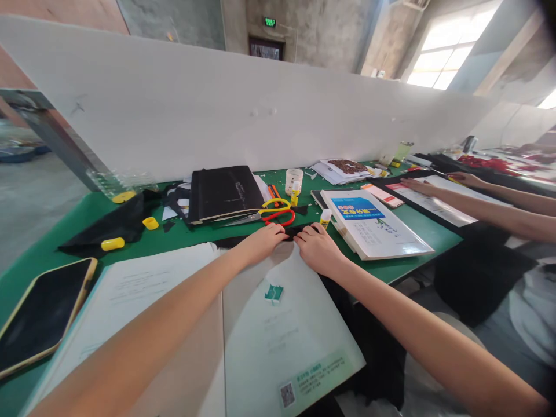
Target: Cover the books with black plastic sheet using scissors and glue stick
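An open book (278,324) lies spread in front of me on the green table (39,255). My left hand (263,241) and my right hand (318,249) rest side by side at the book's far edge. Their fingers curl down onto a black strip of material (295,230) lying along that edge and press on it. Just beyond the fingers lie scissors (273,215) with yellow and red handles and a small yellow-capped glue stick (325,217).
A phone (41,313) lies at the left. A black folder (223,192), black scraps, yellow caps and a second glue stick (295,193) sit further back. A closed book (373,227) is at right. Another person's arms (482,202) work at the far right. A white partition (243,116) backs the table.
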Motion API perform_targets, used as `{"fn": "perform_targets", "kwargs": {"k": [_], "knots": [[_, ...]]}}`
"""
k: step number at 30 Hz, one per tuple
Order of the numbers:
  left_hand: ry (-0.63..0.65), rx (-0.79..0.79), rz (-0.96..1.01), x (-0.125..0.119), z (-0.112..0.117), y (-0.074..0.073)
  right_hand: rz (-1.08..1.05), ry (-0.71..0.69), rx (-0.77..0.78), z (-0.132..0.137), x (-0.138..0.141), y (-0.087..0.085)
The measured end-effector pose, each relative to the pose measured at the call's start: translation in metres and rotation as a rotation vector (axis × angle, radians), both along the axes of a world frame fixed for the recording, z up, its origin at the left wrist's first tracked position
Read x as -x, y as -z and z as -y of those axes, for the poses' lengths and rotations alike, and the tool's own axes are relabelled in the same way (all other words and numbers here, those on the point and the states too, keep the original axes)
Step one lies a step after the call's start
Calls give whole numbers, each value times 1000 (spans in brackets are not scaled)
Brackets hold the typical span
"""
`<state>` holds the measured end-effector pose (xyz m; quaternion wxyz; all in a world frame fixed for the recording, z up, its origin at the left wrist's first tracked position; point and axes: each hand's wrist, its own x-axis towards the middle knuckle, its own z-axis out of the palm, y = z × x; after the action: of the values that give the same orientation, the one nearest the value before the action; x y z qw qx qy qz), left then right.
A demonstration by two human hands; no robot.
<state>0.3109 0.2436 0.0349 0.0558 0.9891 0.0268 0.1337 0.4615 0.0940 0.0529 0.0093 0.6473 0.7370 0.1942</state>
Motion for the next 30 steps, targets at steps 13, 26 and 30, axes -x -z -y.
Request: {"fn": "perform_targets", "kwargs": {"k": [13, 26, 30], "knots": [[-142, 19, -86, -29, 6, -2, -83, 37, 8, 10, 2, 7], [-314, -50, -96, -38, 27, -11, -428, 422, -342, 57, -1, -11], [-329, 40, -109, -38, 25, -10, -431, 546, -266, 73, -19, 2]]}}
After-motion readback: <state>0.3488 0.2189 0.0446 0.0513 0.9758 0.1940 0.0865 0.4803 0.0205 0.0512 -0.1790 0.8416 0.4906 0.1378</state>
